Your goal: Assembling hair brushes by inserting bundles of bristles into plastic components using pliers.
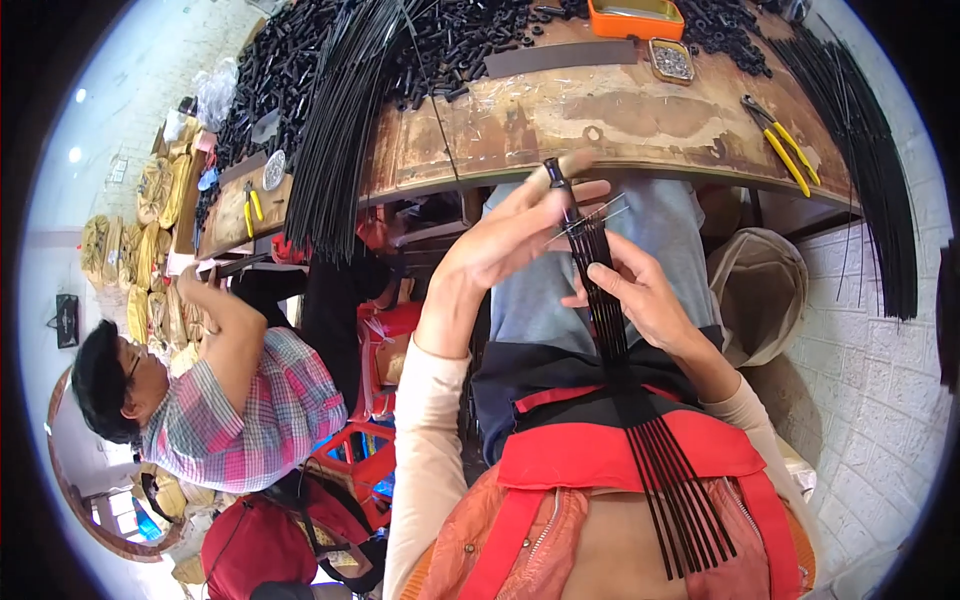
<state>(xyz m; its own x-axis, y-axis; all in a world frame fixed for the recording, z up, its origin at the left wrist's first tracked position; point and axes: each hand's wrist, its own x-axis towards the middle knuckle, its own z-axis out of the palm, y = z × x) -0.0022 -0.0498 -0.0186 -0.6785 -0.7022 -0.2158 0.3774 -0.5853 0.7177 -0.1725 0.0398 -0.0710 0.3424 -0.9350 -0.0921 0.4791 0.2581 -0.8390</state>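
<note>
My hands are raised over my lap, in front of the table edge, with a bundle of thin black rods that looks like umbrella ribs. The rods run down across my red and black apron and fan out over my front. At the upper end, a black knobbed plastic tube sits between the fingers of my left hand, its fingertips smeared by motion. Fine silvery wires stick out sideways just below. Lower down, my right hand grips the bundle between thumb and fingers.
The worn wooden table carries heaped black plastic parts, long black rods, yellow-handled pliers, an orange box and a tin of small metal pieces. A co-worker sits at left; a fabric bin stands at right.
</note>
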